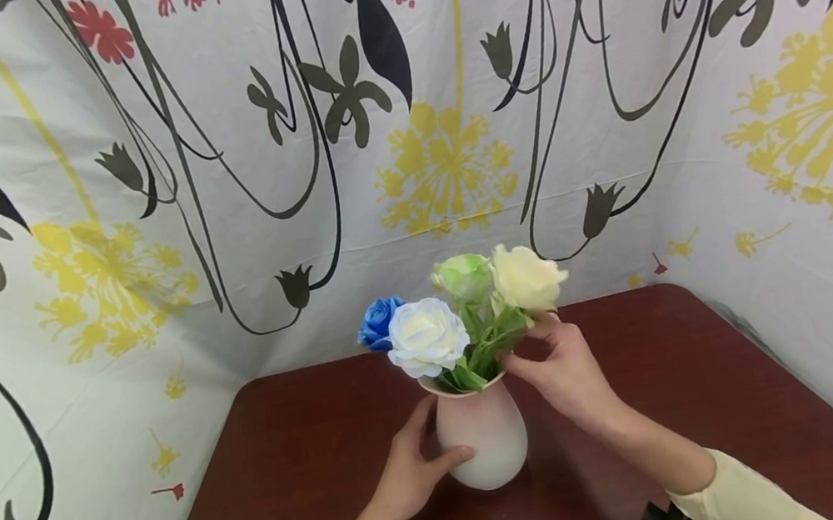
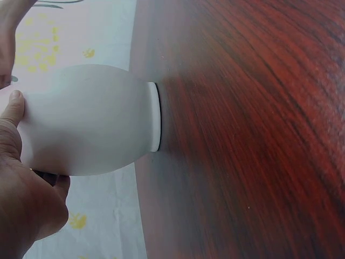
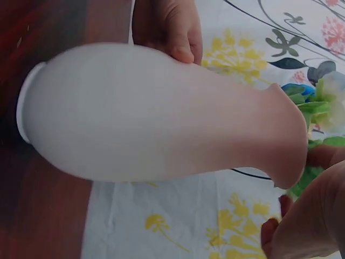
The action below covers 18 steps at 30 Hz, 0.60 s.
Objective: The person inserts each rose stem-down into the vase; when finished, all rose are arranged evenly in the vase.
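Observation:
A pale pink vase (image 1: 488, 441) stands on the dark red wooden table (image 1: 701, 400). It holds a blue rose (image 1: 379, 320), a white rose (image 1: 426, 336), a green rose (image 1: 463, 276) and a cream rose (image 1: 527, 279). My left hand (image 1: 434, 447) grips the vase's belly from the left, thumb up along its side. My right hand (image 1: 534, 349) is at the vase mouth, pinching the green stem and leaves just under the cream rose. The left wrist view shows the vase (image 2: 91, 121) and my thumb (image 2: 13, 108) on it. The right wrist view shows the vase (image 3: 151, 113) and leaves (image 3: 310, 108).
A flower-printed cloth (image 1: 229, 186) hangs as a backdrop behind and on both sides of the table. Bare table surface (image 2: 253, 135) lies around the vase base. The table's right corner (image 1: 679, 289) meets the cloth.

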Available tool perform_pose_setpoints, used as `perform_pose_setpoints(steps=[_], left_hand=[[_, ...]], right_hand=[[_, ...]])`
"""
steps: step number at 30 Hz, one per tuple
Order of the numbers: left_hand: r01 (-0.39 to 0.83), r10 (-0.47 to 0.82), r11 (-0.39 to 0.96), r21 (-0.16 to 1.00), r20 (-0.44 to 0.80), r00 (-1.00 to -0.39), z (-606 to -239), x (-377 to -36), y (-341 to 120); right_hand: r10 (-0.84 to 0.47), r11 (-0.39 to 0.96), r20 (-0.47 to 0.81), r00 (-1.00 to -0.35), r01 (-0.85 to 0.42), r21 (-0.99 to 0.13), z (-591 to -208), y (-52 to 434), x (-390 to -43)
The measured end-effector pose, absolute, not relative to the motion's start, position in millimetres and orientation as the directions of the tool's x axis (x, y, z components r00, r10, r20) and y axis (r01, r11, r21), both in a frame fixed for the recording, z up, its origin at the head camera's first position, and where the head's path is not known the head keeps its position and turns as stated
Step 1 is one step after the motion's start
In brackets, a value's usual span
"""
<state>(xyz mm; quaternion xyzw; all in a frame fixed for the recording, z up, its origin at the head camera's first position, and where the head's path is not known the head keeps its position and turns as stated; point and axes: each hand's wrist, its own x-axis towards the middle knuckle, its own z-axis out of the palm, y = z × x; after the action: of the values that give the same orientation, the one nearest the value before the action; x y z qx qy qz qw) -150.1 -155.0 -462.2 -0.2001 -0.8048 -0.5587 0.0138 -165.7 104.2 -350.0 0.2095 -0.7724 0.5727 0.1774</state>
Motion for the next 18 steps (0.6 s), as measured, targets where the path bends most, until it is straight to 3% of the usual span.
perform_pose_setpoints(steps=[4, 9, 13, 18], left_hand=[[0.343, 0.306, 0.300, 0.890, 0.251, -0.918, -461.2, -149.3, -154.6], [0.354, 0.302, 0.309, 0.883, 0.262, -0.917, -460.8, -148.8, -154.3], [0.357, 0.296, 0.314, 0.879, 0.267, -0.917, -460.8, -148.6, -154.6], [0.348, 0.296, 0.315, 0.883, 0.257, -0.920, -461.6, -148.8, -154.5]], right_hand=[[-0.094, 0.185, 0.371, -0.924, -0.382, -0.905, -349.6, 102.3, -161.9], [-0.008, -0.025, 0.200, -0.980, -0.199, -0.980, -346.1, 96.2, -157.4], [0.058, -0.139, 0.166, -0.984, -0.173, -0.975, -346.4, 90.0, -160.4], [0.070, -0.124, 0.169, -0.983, -0.176, -0.976, -350.5, 87.1, -166.1]])
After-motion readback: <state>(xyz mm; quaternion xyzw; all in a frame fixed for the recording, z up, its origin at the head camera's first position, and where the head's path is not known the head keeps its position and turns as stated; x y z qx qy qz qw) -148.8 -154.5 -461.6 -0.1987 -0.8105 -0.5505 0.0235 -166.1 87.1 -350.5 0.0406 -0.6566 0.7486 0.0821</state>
